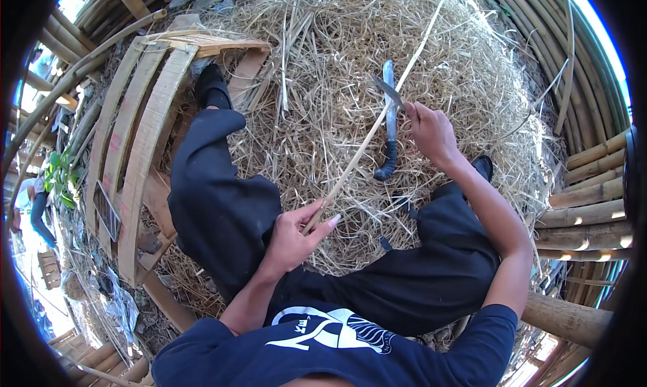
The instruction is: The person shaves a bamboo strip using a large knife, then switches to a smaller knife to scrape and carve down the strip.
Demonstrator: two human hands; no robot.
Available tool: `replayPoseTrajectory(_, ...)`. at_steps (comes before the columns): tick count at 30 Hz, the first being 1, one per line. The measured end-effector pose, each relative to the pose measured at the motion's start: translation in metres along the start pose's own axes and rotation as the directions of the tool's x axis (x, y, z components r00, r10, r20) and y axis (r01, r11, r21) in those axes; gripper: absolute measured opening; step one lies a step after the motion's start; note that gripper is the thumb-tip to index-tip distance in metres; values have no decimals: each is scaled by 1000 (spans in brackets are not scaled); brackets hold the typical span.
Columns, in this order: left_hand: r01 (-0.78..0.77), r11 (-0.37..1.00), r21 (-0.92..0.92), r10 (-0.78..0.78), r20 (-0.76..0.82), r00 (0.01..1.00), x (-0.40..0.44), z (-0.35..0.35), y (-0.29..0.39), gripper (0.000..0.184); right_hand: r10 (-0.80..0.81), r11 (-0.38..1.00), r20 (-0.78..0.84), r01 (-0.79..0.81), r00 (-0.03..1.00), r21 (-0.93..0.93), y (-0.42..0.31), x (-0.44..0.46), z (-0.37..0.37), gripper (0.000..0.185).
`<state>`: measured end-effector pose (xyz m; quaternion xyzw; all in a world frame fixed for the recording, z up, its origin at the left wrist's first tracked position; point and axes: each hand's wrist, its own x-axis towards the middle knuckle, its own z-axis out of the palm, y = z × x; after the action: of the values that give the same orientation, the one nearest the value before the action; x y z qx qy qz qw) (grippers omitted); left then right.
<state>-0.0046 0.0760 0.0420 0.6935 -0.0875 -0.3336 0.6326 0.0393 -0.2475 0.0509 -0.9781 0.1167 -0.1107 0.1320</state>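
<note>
A long, pale bamboo strip [364, 146] runs slantwise from my lap up over the shavings. Its near end is gripped by my left hand [296, 233], fingers closed round it above my left thigh. In my right hand [429, 132] is a small knife [389, 90], its blade lying across the strip and pointing up and left. The knife's handle is hidden in my fist. Beneath the strip, a machete [390, 121] with a black wrapped handle lies on the shavings, between my knees, its blade pointing away from me.
Thin bamboo shavings [323, 63] cover the ground thickly. A wooden slatted crate [151, 111] stands by my left foot. Bamboo poles [586, 235] are stacked along the right side, with more at upper left. Another person [37, 205] is partly visible at far left.
</note>
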Motion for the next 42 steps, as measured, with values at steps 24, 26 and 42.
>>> replayPoseTrajectory(24, 115, 993, -1, -114, 79, 990, -2, -2, 7, 40, 84, 988, 109, -97, 990, 120, 3, -15, 1, 48)
replayPoseTrajectory(26, 82, 997, -7, -82, 81, 993, -1, 0, 4, 35, 100, 983, 144, -120, 984, 136, 3, -15, -2, 48)
replayPoseTrajectory(42, 82, 997, -5, -82, -24, 996, 4, 0, -5, 32, -40, 974, 247, -17, 968, 225, -13, -25, 8, 40)
